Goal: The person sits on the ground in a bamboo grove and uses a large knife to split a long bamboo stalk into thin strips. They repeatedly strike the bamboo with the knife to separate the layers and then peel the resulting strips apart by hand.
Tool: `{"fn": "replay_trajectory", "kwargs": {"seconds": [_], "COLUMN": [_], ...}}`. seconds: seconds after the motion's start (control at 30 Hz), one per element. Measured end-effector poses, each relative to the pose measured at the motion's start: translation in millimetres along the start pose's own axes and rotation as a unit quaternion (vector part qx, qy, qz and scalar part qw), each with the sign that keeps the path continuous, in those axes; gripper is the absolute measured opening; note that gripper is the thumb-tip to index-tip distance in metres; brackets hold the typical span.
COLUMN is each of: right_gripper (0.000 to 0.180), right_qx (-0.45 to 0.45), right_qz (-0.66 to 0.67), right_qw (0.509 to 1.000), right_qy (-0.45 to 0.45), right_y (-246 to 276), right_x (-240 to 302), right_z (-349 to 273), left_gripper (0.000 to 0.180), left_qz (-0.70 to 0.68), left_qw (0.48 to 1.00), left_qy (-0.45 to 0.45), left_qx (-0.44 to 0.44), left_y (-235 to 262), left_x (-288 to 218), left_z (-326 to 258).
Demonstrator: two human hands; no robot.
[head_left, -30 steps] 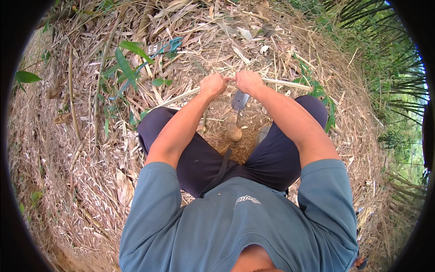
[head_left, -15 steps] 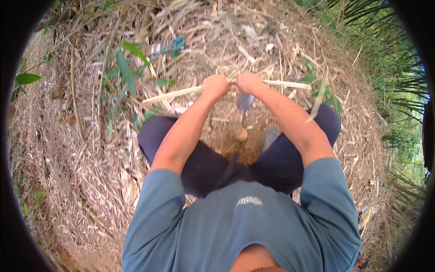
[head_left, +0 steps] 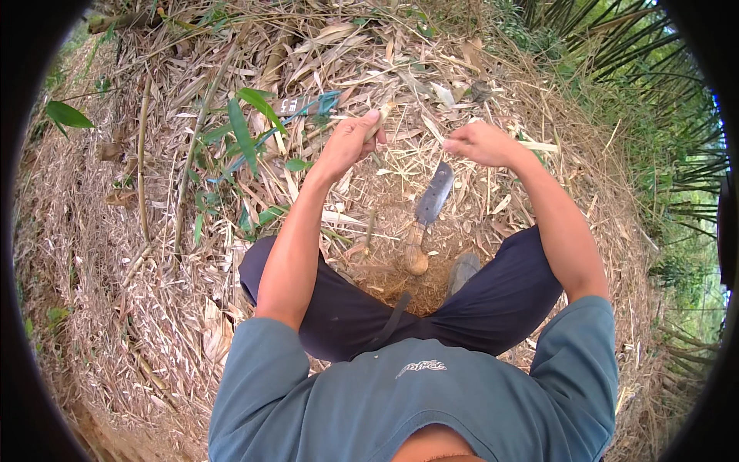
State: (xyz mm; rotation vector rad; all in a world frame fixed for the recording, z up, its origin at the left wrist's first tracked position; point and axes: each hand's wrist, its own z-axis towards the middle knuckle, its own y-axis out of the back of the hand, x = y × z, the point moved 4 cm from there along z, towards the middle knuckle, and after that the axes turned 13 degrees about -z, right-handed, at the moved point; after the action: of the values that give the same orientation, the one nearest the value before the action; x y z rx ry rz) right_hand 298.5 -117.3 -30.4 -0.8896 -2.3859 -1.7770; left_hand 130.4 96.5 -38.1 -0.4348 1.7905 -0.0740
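My left hand (head_left: pixel 351 146) is closed around a short-looking pale stick (head_left: pixel 384 112), its end showing above the thumb. To its right, my right hand (head_left: pixel 483 144) has its fingers pinched together. A pale wooden strip (head_left: pixel 540 146) shows beyond that hand's far side, and a thin splintered end appears by the fingertips; the fingers hide the part between. The hands are apart. Below them, a broad-bladed knife (head_left: pixel 436 194) with a wooden handle (head_left: pixel 416 258) lies on the ground between my knees, touched by neither hand.
Dry leaves and wood shavings cover the ground (head_left: pixel 308 61). Green leafy shoots (head_left: pixel 242 135) and upright thin stems (head_left: pixel 144 154) stand at the left. A blue-green strap-like item (head_left: pixel 327 102) lies beyond my left hand. Dense green stalks (head_left: pixel 616 46) rise at the far right.
My hands were together on one long, bent pale stick; now they are apart, with the left hand's stick turned upward. The knife shows more fully.
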Motion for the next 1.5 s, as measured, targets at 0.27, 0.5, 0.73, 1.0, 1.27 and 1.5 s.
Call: {"fn": "replay_trajectory", "kwargs": {"seconds": [0.27, 0.5, 0.73, 1.0, 1.27, 1.5], "right_gripper": [0.063, 0.036, 0.024, 0.028, 0.038, 0.04], "right_qx": [-0.268, -0.112, -0.105, -0.045, -0.018, 0.025], "right_qz": [-0.003, 0.364, 0.404, 0.405, -0.191, -0.011], "right_qw": [0.918, 0.924, 0.9, 0.9, 0.98, 1.0], "right_qy": [-0.294, -0.007, -0.123, -0.155, 0.062, 0.002], "right_y": [-9, -38, -42, -11, -23, -126], "right_x": [-145, 45, 20, -16, -16, -60], "right_z": [-7, 22, 22, 13, -1, 0], "left_gripper": [0.041, 0.039, 0.047, 0.031, 0.036, 0.059], "left_qz": [0.231, 0.401, 0.491, 0.516, 0.306, 0.491], "left_qw": [0.967, 0.904, 0.866, 0.819, 0.942, 0.859], "left_qy": [-0.098, -0.151, -0.091, -0.248, 0.123, 0.142], "left_qx": [-0.037, 0.016, -0.037, -0.032, 0.065, 0.016], "left_y": [-17, -34, -27, -4, -2, 50], "left_x": [8, 19, 19, 38, 87, 157], "left_z": [14, 6, -8, -13, -12, -22]}}
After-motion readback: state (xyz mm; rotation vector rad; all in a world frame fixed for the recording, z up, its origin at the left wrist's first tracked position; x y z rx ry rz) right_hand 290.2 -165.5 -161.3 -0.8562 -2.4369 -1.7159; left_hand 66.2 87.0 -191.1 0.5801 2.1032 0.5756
